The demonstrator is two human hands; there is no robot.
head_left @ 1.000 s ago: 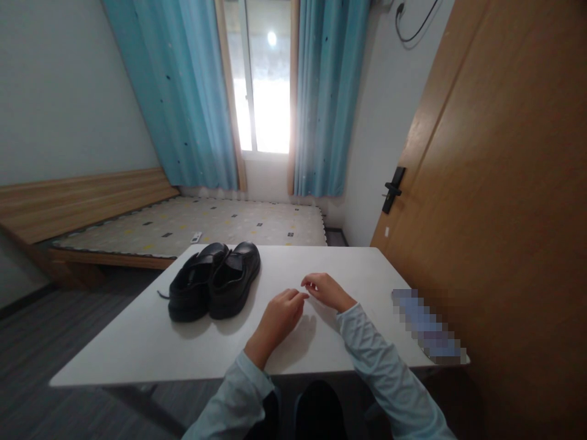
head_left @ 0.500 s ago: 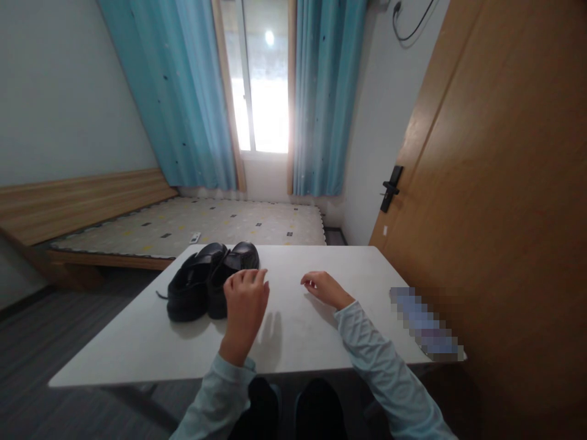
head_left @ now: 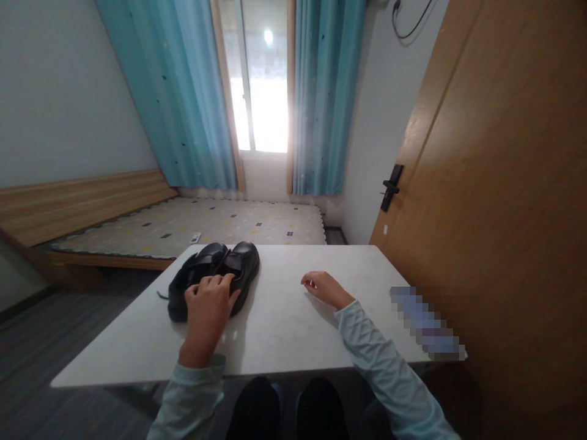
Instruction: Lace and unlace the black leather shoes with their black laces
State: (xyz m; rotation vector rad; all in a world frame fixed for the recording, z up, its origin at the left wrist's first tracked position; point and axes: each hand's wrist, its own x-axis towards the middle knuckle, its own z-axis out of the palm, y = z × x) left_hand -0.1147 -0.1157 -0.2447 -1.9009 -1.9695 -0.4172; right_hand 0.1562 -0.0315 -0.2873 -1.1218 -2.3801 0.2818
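My left hand (head_left: 207,311) is over the near end of a pair of black shoes, its fingers bent and the thumb apart. Whether the fingertips touch the shoes is hidden behind the hand. The left shoe (head_left: 177,299), with a lace end sticking out to the left, stands beside the right shoe (head_left: 247,260); both toes point toward the far edge of the white table (head_left: 284,330). Over on the table's right half rests my right hand (head_left: 325,288), fingers loosely curled in toward the thumb with nothing seen in them.
A pixelated bluish item (head_left: 426,324) lies along the table's right edge, near the wooden door (head_left: 504,183). Beyond the table is a bed (head_left: 229,220) with a small white object (head_left: 195,238) on it. Blue curtains (head_left: 183,91) frame the window.
My left hand has moved left and slightly down, from beside the right shoe to over the heels of the pair. The right hand and the shoes have stayed put.
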